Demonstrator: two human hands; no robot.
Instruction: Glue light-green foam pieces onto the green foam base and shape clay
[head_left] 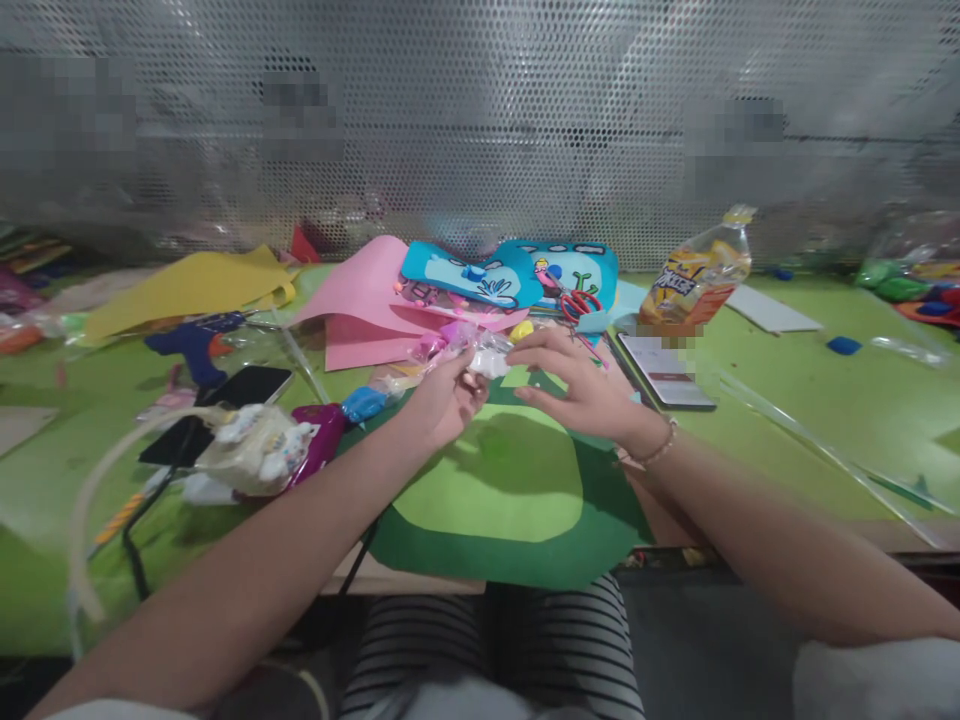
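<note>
My left hand [444, 397] is closed on a small clear plastic packet [469, 352] that holds pink and white bits. My right hand [577, 385] pinches the packet's right end between thumb and forefinger, its other fingers stretched out. Both hands hover over a dark green felt sheet [525, 555] with a lighter green oval [495, 485] on it, at the near edge of the green table [817, 390].
Pink [360, 310] and yellow [187, 285] foam sheets and blue cut-out shapes [480, 275] lie behind the hands, with red-handled scissors [580, 303]. A blue glue gun [196, 345], phone [244, 385] and plush toy [255, 450] lie left. A snack bag [697, 275] and card [667, 372] sit right.
</note>
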